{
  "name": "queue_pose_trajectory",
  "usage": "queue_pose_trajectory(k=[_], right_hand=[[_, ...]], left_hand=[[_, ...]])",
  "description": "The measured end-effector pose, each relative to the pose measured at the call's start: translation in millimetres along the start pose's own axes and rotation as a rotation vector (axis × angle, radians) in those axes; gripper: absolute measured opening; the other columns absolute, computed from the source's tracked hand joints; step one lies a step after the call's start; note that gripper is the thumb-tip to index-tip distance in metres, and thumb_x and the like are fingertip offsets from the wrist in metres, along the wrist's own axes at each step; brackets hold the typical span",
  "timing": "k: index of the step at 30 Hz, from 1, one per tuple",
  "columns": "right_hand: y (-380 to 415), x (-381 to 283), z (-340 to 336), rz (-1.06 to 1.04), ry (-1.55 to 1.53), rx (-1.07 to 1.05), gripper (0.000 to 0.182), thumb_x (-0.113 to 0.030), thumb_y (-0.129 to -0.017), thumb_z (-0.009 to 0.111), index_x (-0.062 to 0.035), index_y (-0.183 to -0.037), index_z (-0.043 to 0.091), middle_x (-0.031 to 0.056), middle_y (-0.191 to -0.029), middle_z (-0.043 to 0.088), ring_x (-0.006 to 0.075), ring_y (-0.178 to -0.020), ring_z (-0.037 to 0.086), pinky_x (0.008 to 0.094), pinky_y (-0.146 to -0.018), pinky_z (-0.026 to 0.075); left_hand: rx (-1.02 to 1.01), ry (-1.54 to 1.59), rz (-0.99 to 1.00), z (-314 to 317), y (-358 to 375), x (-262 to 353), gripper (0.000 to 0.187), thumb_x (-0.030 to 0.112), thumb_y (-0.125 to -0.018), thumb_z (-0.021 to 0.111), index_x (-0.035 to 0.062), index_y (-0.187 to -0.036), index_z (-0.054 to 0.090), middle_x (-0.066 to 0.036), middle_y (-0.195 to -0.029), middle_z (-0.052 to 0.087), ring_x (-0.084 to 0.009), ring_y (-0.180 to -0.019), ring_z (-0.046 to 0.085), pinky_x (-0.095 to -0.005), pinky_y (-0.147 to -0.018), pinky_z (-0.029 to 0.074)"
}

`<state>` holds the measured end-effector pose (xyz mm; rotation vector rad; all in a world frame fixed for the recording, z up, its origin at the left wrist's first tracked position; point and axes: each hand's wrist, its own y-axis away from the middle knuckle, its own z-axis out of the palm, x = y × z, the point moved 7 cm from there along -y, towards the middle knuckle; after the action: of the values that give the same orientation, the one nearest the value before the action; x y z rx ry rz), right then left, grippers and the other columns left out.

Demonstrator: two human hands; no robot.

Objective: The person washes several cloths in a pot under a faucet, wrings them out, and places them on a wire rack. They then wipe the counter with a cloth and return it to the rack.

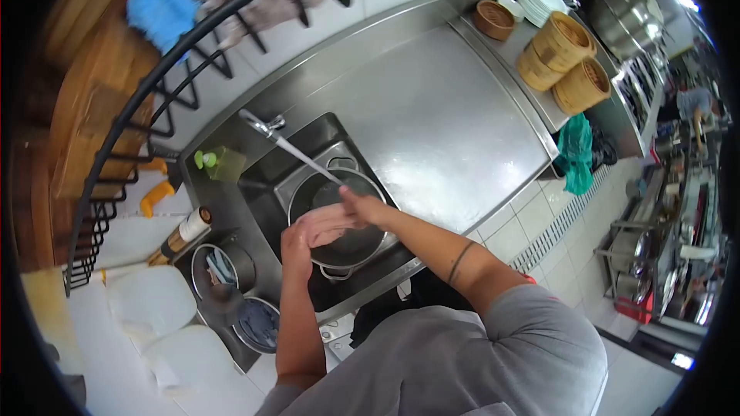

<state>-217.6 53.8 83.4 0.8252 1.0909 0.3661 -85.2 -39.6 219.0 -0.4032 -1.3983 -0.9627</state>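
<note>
A pale pink, limp cloth point(325, 223) is stretched between my two hands over a round metal pot point(319, 266). My left hand point(296, 245) is closed around its near left end. At the other end, my right hand point(361, 208) grips it with bent fingers. The pot has loop handles and sits in the steel sink point(257, 179). Water runs in a stream from the tap point(262, 125) into the pot, passing close by my right hand.
A black wire rack point(146, 108) with hanging cloths curves overhead. Beside the sink stand a soap bottle point(223, 163) and metal pots point(254, 325). Across the steel counter point(432, 115) are bamboo steamers point(556, 50) and stacked plates point(542, 1). A person point(694, 104) is far right.
</note>
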Motion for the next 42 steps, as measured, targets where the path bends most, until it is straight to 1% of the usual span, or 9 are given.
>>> queue_pose_trajectory(k=[4, 7, 12, 14, 21, 26, 31, 37, 42], right_hand=[[-17.5, -17.1, 46.1, -0.563, 0.846, 0.247, 0.035, -0.040, -0.093, 0.056, -0.0097, -0.099, 0.073, 0.0169, -0.092, 0.072, 0.0306, -0.087, 0.069, 0.0400, -0.078, 0.054], [1.4, -45.1, 67.3, -0.772, 0.796, 0.322, 0.029, -0.033, -0.090, 0.056, -0.0095, -0.093, 0.072, 0.0168, -0.089, 0.071, 0.0318, -0.085, 0.069, 0.0418, -0.078, 0.054], [-1.7, -66.3, 53.6, -0.964, 0.718, 0.326, 0.022, -0.025, -0.089, 0.056, -0.0086, -0.089, 0.071, 0.0153, -0.082, 0.070, 0.0357, -0.084, 0.070, 0.0467, -0.081, 0.054], [-41.9, -45.0, 24.8, -0.516, 0.973, 0.367, 0.030, -0.032, -0.091, 0.057, -0.0074, -0.100, 0.071, 0.0183, -0.092, 0.071, 0.0355, -0.096, 0.069, 0.0472, -0.086, 0.053], [-65.8, 26.1, 22.3, -0.080, 1.499, -0.130, 0.045, -0.017, -0.078, 0.076, -0.0102, -0.120, 0.065, 0.0166, -0.134, 0.060, 0.0358, -0.116, 0.063, 0.0460, -0.094, 0.053], [-82.6, 53.7, 35.0, -0.272, 1.408, -0.182, 0.052, -0.016, -0.074, 0.076, -0.0099, -0.125, 0.064, 0.0194, -0.118, 0.068, 0.0339, -0.120, 0.061, 0.0424, -0.098, 0.050], [-26.5, -4.7, 38.8, -0.337, 0.921, 0.036, 0.049, -0.022, -0.071, 0.080, -0.0106, -0.117, 0.067, 0.0175, -0.116, 0.069, 0.0348, -0.112, 0.065, 0.0427, -0.094, 0.053], [22.9, -52.3, 52.0, -0.468, 0.793, 0.306, 0.052, -0.024, -0.071, 0.079, -0.0082, -0.119, 0.065, 0.0155, -0.112, 0.071, 0.0345, -0.105, 0.067, 0.0408, -0.091, 0.054], [90.0, -95.3, 75.6, -0.653, 0.033, -0.055, 0.041, 0.000, -0.074, 0.075, 0.0001, -0.112, 0.061, 0.0125, -0.106, 0.070, 0.0239, -0.100, 0.069, 0.0355, -0.084, 0.056]], left_hand=[[0.345, 0.240, -0.474, -26.4, -14.7, -97.0, 0.037, 0.036, -0.098, 0.053, 0.0053, -0.113, 0.068, -0.010, -0.107, 0.071, -0.0221, -0.092, 0.070, -0.0378, -0.083, 0.054], [-0.269, 0.642, 0.006, -61.0, -71.4, -229.6, 0.039, 0.045, -0.096, 0.051, 0.0101, -0.104, 0.066, -0.007, -0.105, 0.069, -0.0237, -0.095, 0.068, -0.0329, -0.080, 0.053], [0.313, 0.817, -0.232, -0.9, -58.4, -123.9, 0.048, 0.050, -0.098, 0.049, 0.0061, -0.101, 0.068, -0.009, -0.105, 0.069, -0.0262, -0.095, 0.068, -0.0391, -0.086, 0.056], [0.587, 0.406, -0.324, -17.0, -50.8, -113.5, 0.052, 0.042, -0.104, 0.042, -0.0033, -0.112, 0.066, -0.013, -0.107, 0.070, -0.0233, -0.097, 0.068, -0.0394, -0.084, 0.056], [-0.150, -1.427, -0.132, -54.6, -93.0, -245.8, 0.035, 0.026, -0.092, 0.057, 0.0089, -0.121, 0.063, -0.020, -0.123, 0.065, -0.0402, -0.115, 0.061, -0.0466, -0.098, 0.048], [-0.345, -1.307, -0.189, -25.9, -67.9, -179.5, 0.025, 0.019, -0.088, 0.058, 0.0031, -0.107, 0.063, -0.019, -0.107, 0.068, -0.0361, -0.101, 0.066, -0.0427, -0.090, 0.051], [0.188, 0.029, 0.155, -55.5, -34.5, -58.1, 0.015, 0.016, -0.088, 0.054, 0.0044, -0.079, 0.057, -0.004, -0.080, 0.063, -0.0134, -0.072, 0.055, -0.0292, -0.068, 0.045], [0.273, -1.028, -0.031, -73.0, -5.1, -42.1, 0.016, 0.015, -0.089, 0.064, 0.0050, -0.101, 0.059, -0.005, -0.094, 0.069, -0.0134, -0.093, 0.065, -0.0283, -0.079, 0.051], [0.143, -0.364, 0.207, -39.6, -24.4, -59.8, 0.034, 0.003, -0.088, 0.067, 0.0045, -0.120, 0.055, -0.007, -0.115, 0.067, -0.0143, -0.104, 0.065, -0.0296, -0.086, 0.054]])
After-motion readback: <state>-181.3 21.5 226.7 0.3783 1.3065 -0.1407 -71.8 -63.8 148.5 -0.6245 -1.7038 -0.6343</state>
